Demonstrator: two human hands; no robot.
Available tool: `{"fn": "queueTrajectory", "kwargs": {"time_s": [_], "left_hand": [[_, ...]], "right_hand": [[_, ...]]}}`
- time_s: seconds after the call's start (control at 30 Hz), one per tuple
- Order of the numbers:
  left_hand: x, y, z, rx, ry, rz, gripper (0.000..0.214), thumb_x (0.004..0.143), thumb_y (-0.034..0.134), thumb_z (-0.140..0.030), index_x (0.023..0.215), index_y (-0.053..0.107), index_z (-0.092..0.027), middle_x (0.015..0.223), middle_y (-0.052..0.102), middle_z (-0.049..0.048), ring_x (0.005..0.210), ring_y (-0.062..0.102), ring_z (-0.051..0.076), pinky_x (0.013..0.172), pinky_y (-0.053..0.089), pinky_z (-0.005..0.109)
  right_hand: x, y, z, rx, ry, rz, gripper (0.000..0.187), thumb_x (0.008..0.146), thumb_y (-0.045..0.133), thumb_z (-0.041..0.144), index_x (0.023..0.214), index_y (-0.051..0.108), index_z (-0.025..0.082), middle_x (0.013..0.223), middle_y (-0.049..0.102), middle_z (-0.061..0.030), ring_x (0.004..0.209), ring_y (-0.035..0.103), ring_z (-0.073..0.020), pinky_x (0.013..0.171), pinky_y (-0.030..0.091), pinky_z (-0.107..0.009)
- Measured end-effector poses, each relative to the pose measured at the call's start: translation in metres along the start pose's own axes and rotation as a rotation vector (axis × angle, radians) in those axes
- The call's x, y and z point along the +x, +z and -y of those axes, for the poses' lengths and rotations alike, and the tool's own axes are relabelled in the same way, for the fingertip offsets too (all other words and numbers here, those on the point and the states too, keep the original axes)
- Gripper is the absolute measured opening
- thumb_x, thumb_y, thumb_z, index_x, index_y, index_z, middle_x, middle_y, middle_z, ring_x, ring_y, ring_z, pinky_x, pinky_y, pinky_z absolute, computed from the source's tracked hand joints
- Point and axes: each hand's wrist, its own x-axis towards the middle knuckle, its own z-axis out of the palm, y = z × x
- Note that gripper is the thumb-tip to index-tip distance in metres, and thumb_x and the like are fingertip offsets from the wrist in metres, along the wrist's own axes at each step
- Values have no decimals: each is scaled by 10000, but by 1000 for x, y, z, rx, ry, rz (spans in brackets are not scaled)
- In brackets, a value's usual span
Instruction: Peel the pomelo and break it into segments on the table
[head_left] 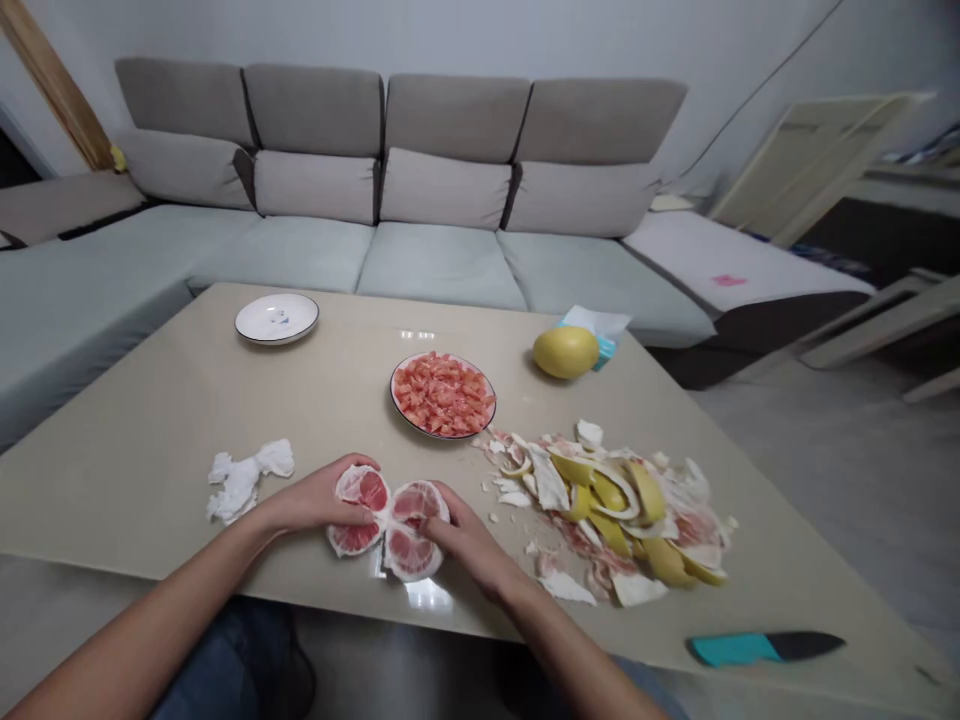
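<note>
A peeled red pomelo [411, 552] is split open into two parts that still meet in the middle, above the table's near edge. My left hand [335, 500] is closed around the left part, its thumb laid over the red flesh. Around the right part is my right hand [459, 535], with the thumb pressed into the fruit. Just beyond them stands a plate [395, 402] heaped with pieces of red pomelo flesh [444, 394]. Crumpled white tissue [246, 478] lies to the left of my left hand.
Yellow rind and white pith [622, 500] form a pile on the right. A knife [765, 646] with a teal handle lies at the near right edge. Farther back are a whole pomelo [566, 352], a tissue pack [606, 330] and a white plate [262, 318]. A sofa [442, 262] stands behind the table.
</note>
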Motion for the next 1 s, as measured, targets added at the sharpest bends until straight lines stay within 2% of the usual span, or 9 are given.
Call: {"fn": "queueTrajectory", "kwargs": {"time_s": [0.17,0.27,0.33,0.5,0.6,0.73,0.87,0.93,1.0], "left_hand": [[-21,-8,1,-95,-35,-44,688,706,766,-365,1298,440,-237,934,650,4,848,621,187,764,490,303],[-29,-4,5,-209,-5,-127,646,713,775,-377,1263,475,-218,983,659,27,888,624,187,798,494,301],[-30,4,8,-344,3,-162,594,714,780,-383,1210,510,-200,1003,657,47,868,632,184,748,513,286],[-22,21,11,-583,-6,-171,536,713,787,-411,1136,533,-202,876,633,28,610,596,124,474,480,197],[-18,29,4,-628,29,-193,494,732,776,-413,1107,542,-192,833,620,12,592,585,108,488,494,194],[-17,38,-5,-659,82,-273,472,724,797,-365,1076,552,-166,892,641,26,718,621,112,632,526,185],[-17,44,-5,-682,42,-218,515,753,747,-454,1126,506,-193,806,604,-4,512,559,86,446,501,195],[-18,45,-4,-720,49,-174,523,761,714,-510,1123,482,-212,834,598,7,527,587,117,389,488,205],[-18,41,-4,-741,66,-183,523,766,692,-538,1119,463,-228,874,598,21,604,632,162,369,480,206]], "right_hand": [[-6,25,2,197,23,8,287,705,617,236,984,616,166,895,675,-26,810,616,-190,740,464,-282],[-5,34,2,294,-15,28,292,712,625,236,996,627,166,956,682,-50,874,626,-208,784,472,-298],[-4,36,3,376,-29,33,307,709,636,257,1002,633,165,975,685,-64,893,631,-218,797,478,-307],[-7,27,8,505,0,86,424,665,741,345,1041,644,174,1026,692,-81,902,651,-223,825,488,-317],[-8,17,12,475,53,135,462,685,789,371,1067,632,164,1028,694,-82,898,658,-209,828,493,-311],[-9,16,11,450,59,79,425,692,818,393,994,629,162,910,698,-45,798,651,-173,758,501,-277],[-12,21,10,537,4,29,423,667,845,381,955,625,163,865,693,-25,762,638,-145,729,495,-244],[-13,18,12,607,4,12,442,652,851,407,944,622,168,848,690,-23,722,640,-147,691,507,-253],[-12,11,16,682,7,-35,466,645,845,449,952,620,179,834,686,-21,674,644,-155,622,515,-265]]}}
